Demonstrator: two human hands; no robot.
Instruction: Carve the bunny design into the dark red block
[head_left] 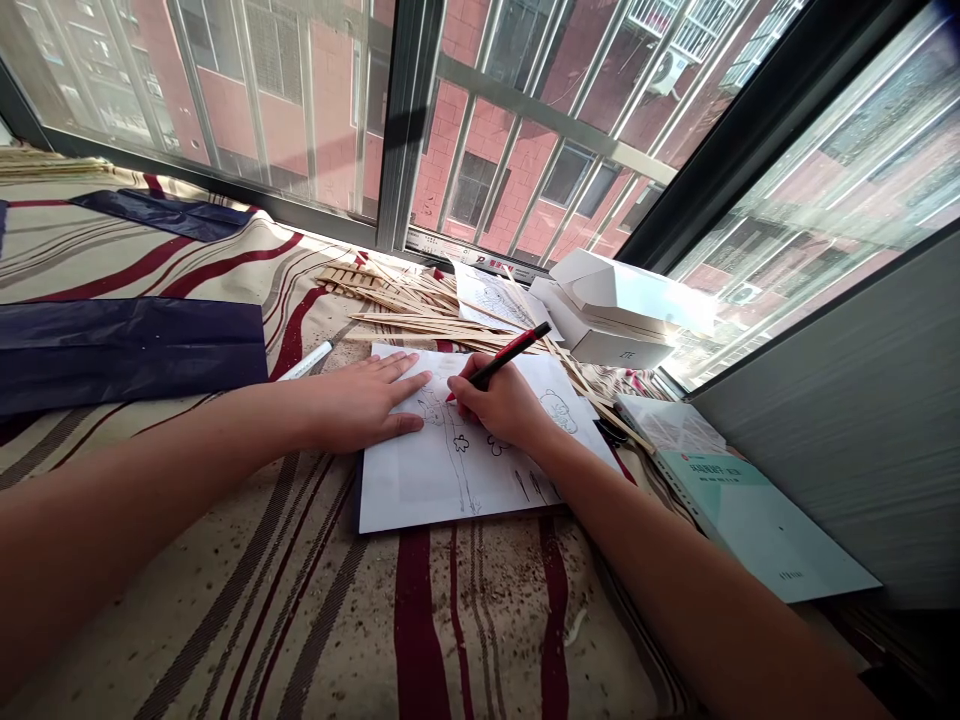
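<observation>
A white sheet with a line drawing (450,470) lies on a striped cloth (315,600). My left hand (364,400) rests flat on the sheet's upper left part, fingers stretched out. My right hand (502,405) is closed around a red and black pen (504,358), whose tip touches the drawing near the sheet's top middle. The pen leans up and to the right.
A heap of thin wooden sticks (420,305) lies beyond the sheet, with a white marker (306,362) to the left. A white box (622,310) stands by the window. A pale green book (750,510) lies at right. Dark blue paper (127,350) covers the left.
</observation>
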